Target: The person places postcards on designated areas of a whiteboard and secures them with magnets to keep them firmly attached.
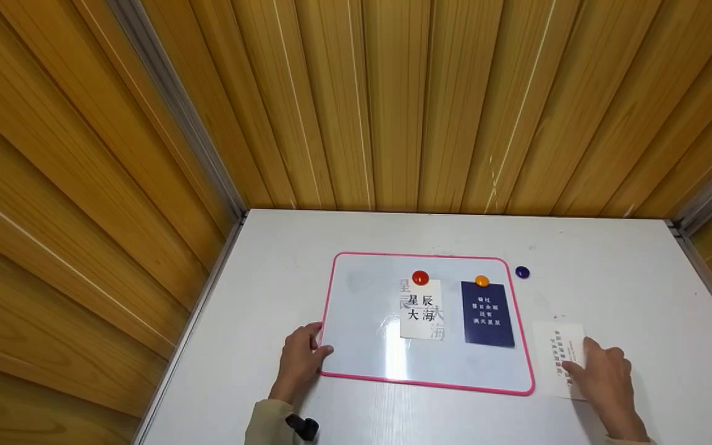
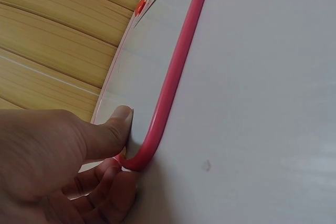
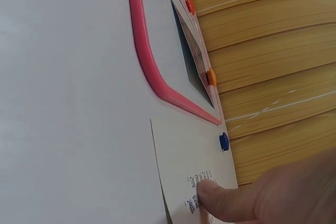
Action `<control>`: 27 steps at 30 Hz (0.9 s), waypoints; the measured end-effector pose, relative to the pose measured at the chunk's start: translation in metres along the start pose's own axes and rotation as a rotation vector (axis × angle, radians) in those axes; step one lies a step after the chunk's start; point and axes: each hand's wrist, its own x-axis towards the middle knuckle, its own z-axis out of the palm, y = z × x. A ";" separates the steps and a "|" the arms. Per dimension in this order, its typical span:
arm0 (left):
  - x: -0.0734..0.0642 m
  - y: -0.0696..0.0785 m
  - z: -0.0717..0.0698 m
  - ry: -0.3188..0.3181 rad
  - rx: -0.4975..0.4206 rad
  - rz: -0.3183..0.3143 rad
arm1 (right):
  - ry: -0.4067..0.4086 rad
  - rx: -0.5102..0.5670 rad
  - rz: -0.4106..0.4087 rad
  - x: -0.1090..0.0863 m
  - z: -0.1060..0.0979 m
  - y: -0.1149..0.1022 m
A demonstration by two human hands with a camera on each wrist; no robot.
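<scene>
My left hand (image 1: 299, 358) grips the lower left edge of a pink-framed whiteboard (image 1: 356, 327), thumb on its face and fingers curled under the rim. Right of the board, my right hand (image 1: 606, 374) holds a white card (image 1: 550, 340) by its right side. The thumb lies across the card's printed characters; the other fingertips are hidden in the right wrist view. On the board, a red magnet (image 1: 420, 278) sits at the top of a white printed card (image 1: 418, 330). An orange magnet (image 1: 482, 281) sits at the top of a navy card (image 1: 489, 334).
A dark blue magnet (image 1: 522, 272) lies on the white table (image 1: 634, 278), just beyond the board's upper right corner. Wood-look panel walls (image 1: 393, 111) rise behind the table and at its sides.
</scene>
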 end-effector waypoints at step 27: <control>-0.001 0.002 -0.001 -0.009 0.004 -0.002 | -0.122 0.063 0.009 0.014 -0.038 -0.005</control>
